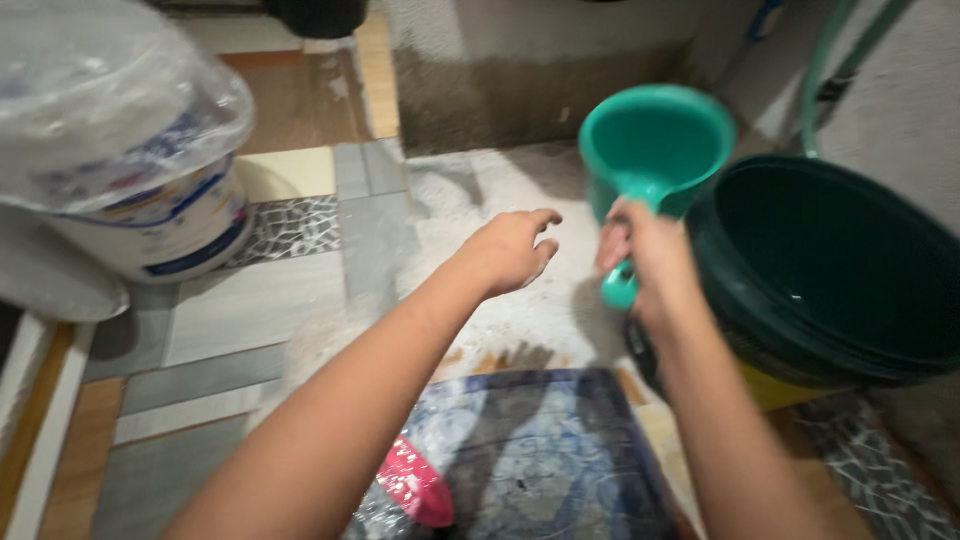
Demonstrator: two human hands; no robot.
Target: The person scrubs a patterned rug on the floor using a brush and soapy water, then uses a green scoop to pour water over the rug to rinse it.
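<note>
**Teal dipper held by its handle above a wet floor**

A teal round plastic dipper with a short straight handle (655, 145) is held up at the right of the view, above the floor and just left of a large dark green plastic tub (850, 270). Its mouth is tipped toward the camera; whether water is in it cannot be told, the frame being blurred. The right hand (645, 265) is wrapped round the handle, the fingers (612, 240) clamped on it from the left side. The dipper is judged light and stiff when empty, markedly heavier at the bowl end when filled, and slippery where wet; the handle is the sound place to hold it, close under the bowl so that tipping is controlled.

The left hand (510, 250) hovers palm down beside it, empty, its fingers loosely apart and slightly curled, touching nothing.

Below the hands a wet, foamy patch of pale floor (500, 190) is seen, and nearer the camera a blue patterned cloth (550, 460) is spread flat, with a pink object (415, 485) lying at its left edge; its kind cannot be made out. A white plastic bucket with blue markings, covered by a clear plastic bag (140, 170), stands well apart at the left on the tiled floor. A green hose (830, 60) runs down behind the tub. The tub's rim lies close to the right wrist.
</note>
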